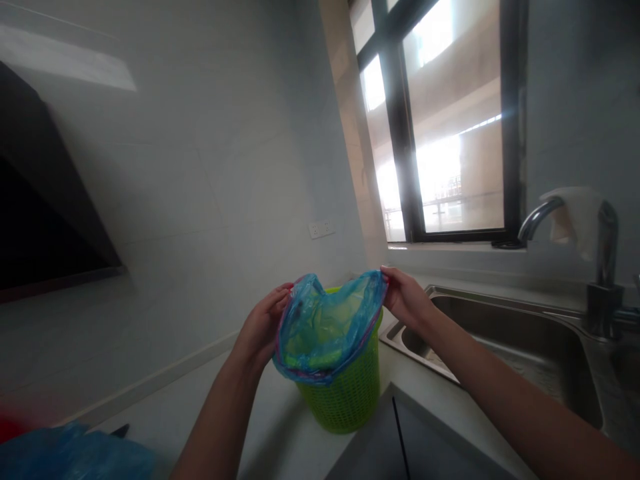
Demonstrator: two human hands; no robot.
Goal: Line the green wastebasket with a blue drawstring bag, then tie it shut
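A green perforated plastic basket (345, 400) stands on the countertop, in front of me. A thin blue plastic bag (325, 327) lines it, its edge folded outward over the near part of the rim. My left hand (265, 320) pinches the bag's edge on the left side. On the right, my right hand (403, 293) grips the bag's edge between thumb and fingers. The bag's mouth is spread between both hands, and at the back a bit of the green rim shows.
To the right is a steel sink (510, 327) with a curved faucet (607, 247) and a pale cloth (575, 213) draped over it. Another blue plastic bag (75, 457) lies at the lower left. A wall socket (321, 230) and a window (455, 133) are behind the counter.
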